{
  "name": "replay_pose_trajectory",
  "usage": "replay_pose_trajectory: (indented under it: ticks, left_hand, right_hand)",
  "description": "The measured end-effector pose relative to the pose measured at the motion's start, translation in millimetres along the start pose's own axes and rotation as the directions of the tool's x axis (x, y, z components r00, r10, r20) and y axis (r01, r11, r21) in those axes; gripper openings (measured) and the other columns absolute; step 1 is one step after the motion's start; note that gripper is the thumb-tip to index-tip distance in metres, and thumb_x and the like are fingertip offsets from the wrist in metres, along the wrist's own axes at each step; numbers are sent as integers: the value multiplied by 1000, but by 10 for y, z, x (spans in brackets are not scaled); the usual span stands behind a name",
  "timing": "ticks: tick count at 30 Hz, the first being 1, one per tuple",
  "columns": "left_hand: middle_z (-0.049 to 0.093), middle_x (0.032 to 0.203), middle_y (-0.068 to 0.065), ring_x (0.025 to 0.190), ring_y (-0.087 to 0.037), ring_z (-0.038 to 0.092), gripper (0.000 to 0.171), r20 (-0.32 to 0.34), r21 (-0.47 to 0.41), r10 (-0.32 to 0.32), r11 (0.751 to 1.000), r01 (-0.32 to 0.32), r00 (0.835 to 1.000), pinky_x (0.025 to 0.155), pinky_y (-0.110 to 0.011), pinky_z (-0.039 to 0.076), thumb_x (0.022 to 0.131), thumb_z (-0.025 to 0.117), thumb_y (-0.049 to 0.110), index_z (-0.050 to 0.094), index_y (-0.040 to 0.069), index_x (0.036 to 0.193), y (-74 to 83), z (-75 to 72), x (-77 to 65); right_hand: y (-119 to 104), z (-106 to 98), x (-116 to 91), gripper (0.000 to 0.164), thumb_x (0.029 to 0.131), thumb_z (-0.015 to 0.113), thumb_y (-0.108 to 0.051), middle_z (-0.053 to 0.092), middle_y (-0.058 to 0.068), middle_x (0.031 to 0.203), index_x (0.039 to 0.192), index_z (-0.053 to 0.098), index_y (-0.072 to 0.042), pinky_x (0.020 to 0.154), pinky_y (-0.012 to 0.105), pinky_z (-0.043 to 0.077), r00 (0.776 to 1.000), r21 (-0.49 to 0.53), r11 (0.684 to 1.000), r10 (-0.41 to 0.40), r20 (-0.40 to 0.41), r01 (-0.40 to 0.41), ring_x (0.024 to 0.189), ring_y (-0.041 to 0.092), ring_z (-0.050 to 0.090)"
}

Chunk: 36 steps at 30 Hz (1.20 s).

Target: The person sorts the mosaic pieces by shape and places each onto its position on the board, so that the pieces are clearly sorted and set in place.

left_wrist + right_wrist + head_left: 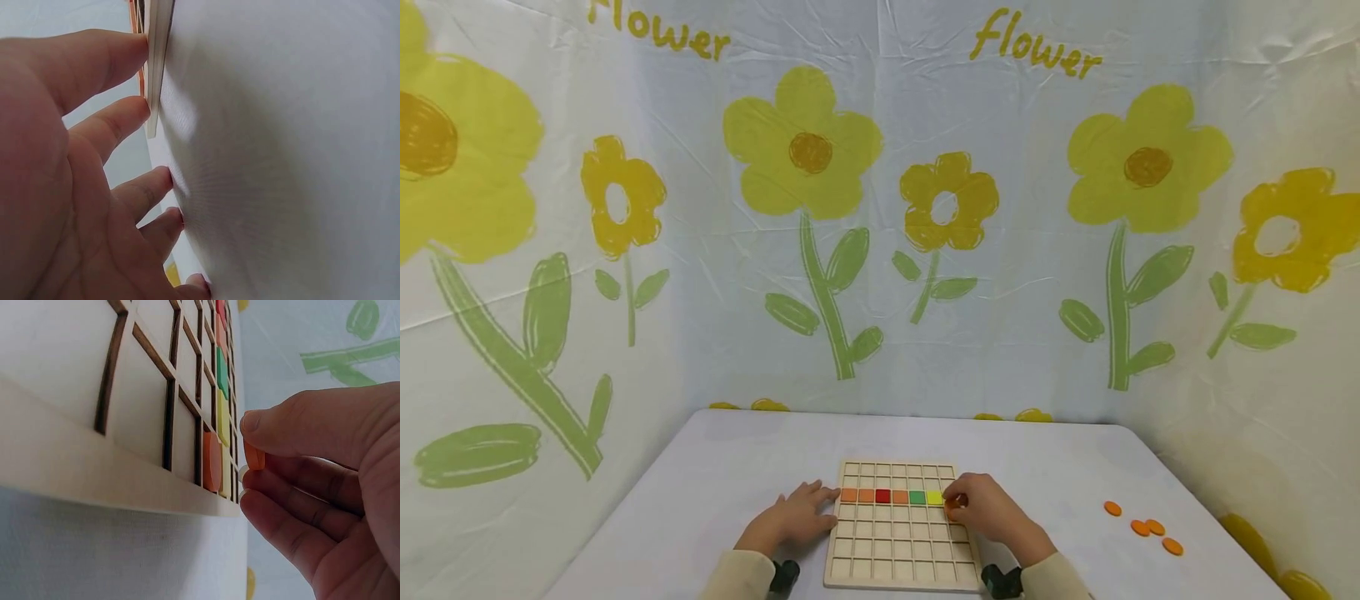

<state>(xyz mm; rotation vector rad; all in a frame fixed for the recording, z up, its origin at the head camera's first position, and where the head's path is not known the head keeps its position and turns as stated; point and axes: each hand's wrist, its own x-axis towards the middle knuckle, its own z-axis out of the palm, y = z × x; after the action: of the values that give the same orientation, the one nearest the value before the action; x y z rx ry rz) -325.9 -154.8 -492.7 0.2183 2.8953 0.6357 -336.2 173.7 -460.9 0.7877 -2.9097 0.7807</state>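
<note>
A wooden grid board (859, 573) lies on the table. One row of it holds square tiles: several orange ones, a red tile (883, 496), a green tile (917, 497) and yellow at the right end. One orange disc (213, 464) lies in an end cell beside the yellow tile. My right hand (992, 507) pinches another orange disc (254, 456) between thumb and fingers, just above the board's right edge. On the other side my left hand (790, 518) has its fingers spread, with thumb and a finger touching the board's left edge.
Several loose orange discs (1112, 508) lie on the right part of the white table (722, 454). Flower-printed cloth (1015, 333) hangs behind the table and at both sides. Dark bands (784, 577) sit at both wrists.
</note>
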Motion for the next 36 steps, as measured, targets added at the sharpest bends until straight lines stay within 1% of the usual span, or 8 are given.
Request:
replay_pose_trajectory:
  ticks: [5, 11, 17, 21, 25, 31, 36]
  left_hand:
    - [41, 150, -17, 142, -44, 29, 51, 2, -3, -1, 1000, 1, 1000, 110, -73, 16, 92, 60, 38, 54, 17, 138, -11, 12, 13]
    - [42, 149, -18, 142, -45, 29, 50, 4, -13, 7, 1000, -7, 1000, 110, -73, 15, 92, 60, 37, 55, 16, 137, 1, 16, -5]
    - [42, 148, -18, 142, -45, 30, 50, -7, -8, 7, 1000, -7, 1000, 110, -73, 16, 91, 60, 37, 55, 16, 136, 29, 4, -37]
    - [43, 148, -18, 141, -45, 30, 50, -8, -8, 1, 1000, -1, 1000, 110, -73, 16, 91, 60, 37, 56, 16, 136, 49, -10, -51]
    - [43, 148, -18, 142, -45, 30, 50, -4, -11, -7, 1000, 7, 1000, 110, -73, 16, 91, 61, 37, 56, 16, 136, 64, -17, -61]
    - [42, 149, -17, 142, -44, 30, 51, -2, -18, -6, 1000, 6, 1000, 111, -72, 16, 91, 60, 38, 55, 17, 137, 44, -10, -41]
    - [41, 150, -17, 142, -44, 30, 51, 1, -10, -2, 1000, 2, 1000, 111, -72, 16, 91, 59, 39, 54, 17, 138, 21, -10, -26]
  right_hand:
    - [2, 42, 33, 17, 84, 72, -9, 66, -2, 91, 100, 74, -4, 64, 26, 50, 1000, 21, 1000, -9, 12, 9, 76, 8, 55]
    - [-23, 87, 53, 15, 84, 72, -7, 67, -2, 91, 99, 74, -5, 65, 27, 51, 1000, 35, 999, -7, 24, 6, 76, 9, 56]
    - [-59, 130, 71, 10, 84, 73, -9, 67, -4, 88, 94, 74, -9, 63, 26, 50, 1000, 6, 1000, -11, 19, 11, 74, 8, 56]
    - [-61, 153, 85, 8, 83, 74, -10, 66, -6, 85, 91, 74, -11, 62, 25, 49, 1000, -32, 999, -16, 13, 16, 72, 6, 54]
    - [-51, 184, 93, 5, 84, 74, -12, 67, -8, 83, 89, 75, -12, 61, 24, 49, 999, -47, 998, -31, 11, 32, 70, 2, 53]
    - [-58, 195, 104, 4, 85, 72, -14, 68, -7, 83, 86, 76, -12, 61, 25, 49, 998, -52, 997, -62, 11, 62, 70, 3, 55]
    - [-71, 201, 115, 4, 85, 73, -15, 69, -8, 83, 83, 77, -13, 62, 25, 49, 998, -67, 995, -69, 7, 70, 72, 3, 56]
